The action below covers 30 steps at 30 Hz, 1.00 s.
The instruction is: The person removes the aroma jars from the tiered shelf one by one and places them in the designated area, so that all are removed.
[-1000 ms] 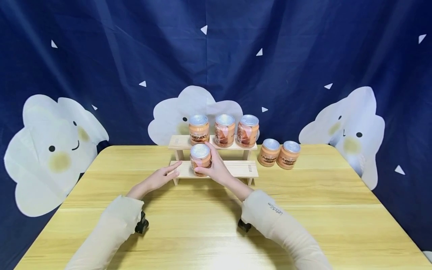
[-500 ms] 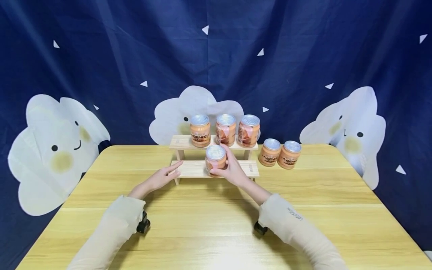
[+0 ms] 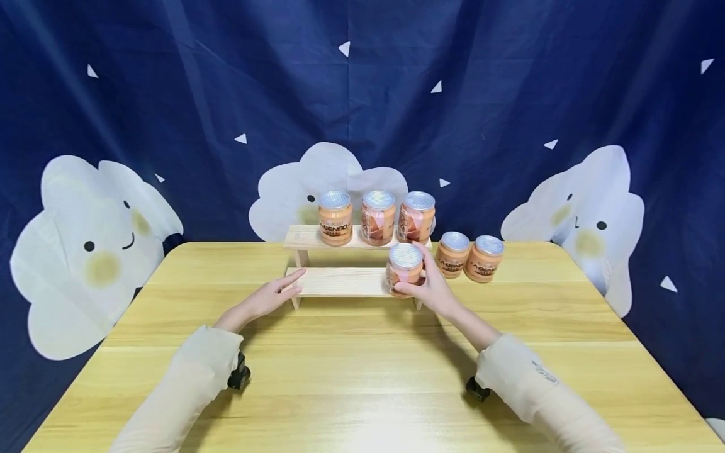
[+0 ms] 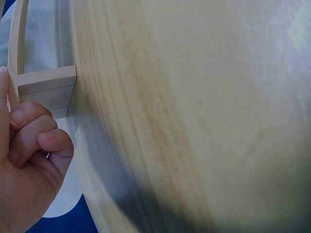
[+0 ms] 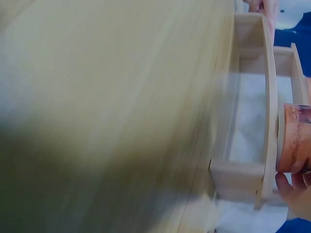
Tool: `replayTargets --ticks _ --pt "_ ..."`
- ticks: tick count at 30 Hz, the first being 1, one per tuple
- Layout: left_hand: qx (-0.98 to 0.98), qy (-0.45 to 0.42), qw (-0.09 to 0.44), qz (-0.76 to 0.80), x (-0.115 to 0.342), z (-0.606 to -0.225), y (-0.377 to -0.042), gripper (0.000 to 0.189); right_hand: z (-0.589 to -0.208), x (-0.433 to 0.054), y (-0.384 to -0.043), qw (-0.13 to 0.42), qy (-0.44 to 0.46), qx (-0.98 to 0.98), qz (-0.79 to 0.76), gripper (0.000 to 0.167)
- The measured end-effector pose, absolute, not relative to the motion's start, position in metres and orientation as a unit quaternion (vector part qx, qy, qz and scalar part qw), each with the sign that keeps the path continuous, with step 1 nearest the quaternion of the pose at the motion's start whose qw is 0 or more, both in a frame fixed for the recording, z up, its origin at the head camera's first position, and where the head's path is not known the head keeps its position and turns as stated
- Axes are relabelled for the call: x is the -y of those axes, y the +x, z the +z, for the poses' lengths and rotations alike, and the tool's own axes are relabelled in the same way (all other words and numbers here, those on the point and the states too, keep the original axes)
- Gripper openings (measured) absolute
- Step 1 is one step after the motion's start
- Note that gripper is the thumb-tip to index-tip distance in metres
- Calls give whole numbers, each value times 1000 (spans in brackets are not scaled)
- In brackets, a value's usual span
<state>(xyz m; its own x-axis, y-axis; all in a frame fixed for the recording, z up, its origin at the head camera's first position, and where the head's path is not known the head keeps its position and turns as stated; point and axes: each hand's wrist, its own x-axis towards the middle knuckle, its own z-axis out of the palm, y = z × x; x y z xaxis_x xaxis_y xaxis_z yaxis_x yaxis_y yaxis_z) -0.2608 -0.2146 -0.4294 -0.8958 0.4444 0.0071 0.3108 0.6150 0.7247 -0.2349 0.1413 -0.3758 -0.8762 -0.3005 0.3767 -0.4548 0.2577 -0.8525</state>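
In the head view my right hand [image 3: 436, 290] grips an orange jar [image 3: 405, 267] with a silver lid, thumb in front and fingers round its right side. The jar stands upright at the right end of the lower board of a two-step wooden stand [image 3: 340, 282]. The right wrist view shows the base of the same jar [image 5: 295, 141] right at the board, fingertips beside it. My left hand [image 3: 267, 300] holds the lower board's left end, index finger along the top. From the left wrist, that hand's other fingers [image 4: 41, 136] look curled beside the board's end.
On the upper step stand three similar jars [image 3: 378, 218] in a row. Two more jars [image 3: 467, 258] sit side by side on the wooden table [image 3: 351, 377], just right of the stand. Behind hangs a dark blue curtain [image 3: 396, 113] with cloud prints.
My right hand has moved the jar rightward along the lower board, from its left part to its right end. The left hand has stayed at the board's left end.
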Motion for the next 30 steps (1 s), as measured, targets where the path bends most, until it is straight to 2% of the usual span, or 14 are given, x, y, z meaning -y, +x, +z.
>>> replayTargets --ticks 6,13,20,30 --pt "-897 211 89 378 214 -428 -260 57 -369 -162 -229 69 208 797 563 81" --pt "-896 211 90 380 216 -427 -259 56 -372 -188 -231 100 172 820 537 79" --pt "-896 215 90 378 216 -430 -262 56 -396 -237 -246 143 137 851 486 80" --pt "-895 213 92 381 207 -411 -249 51 -404 -305 -249 149 80 877 450 79"
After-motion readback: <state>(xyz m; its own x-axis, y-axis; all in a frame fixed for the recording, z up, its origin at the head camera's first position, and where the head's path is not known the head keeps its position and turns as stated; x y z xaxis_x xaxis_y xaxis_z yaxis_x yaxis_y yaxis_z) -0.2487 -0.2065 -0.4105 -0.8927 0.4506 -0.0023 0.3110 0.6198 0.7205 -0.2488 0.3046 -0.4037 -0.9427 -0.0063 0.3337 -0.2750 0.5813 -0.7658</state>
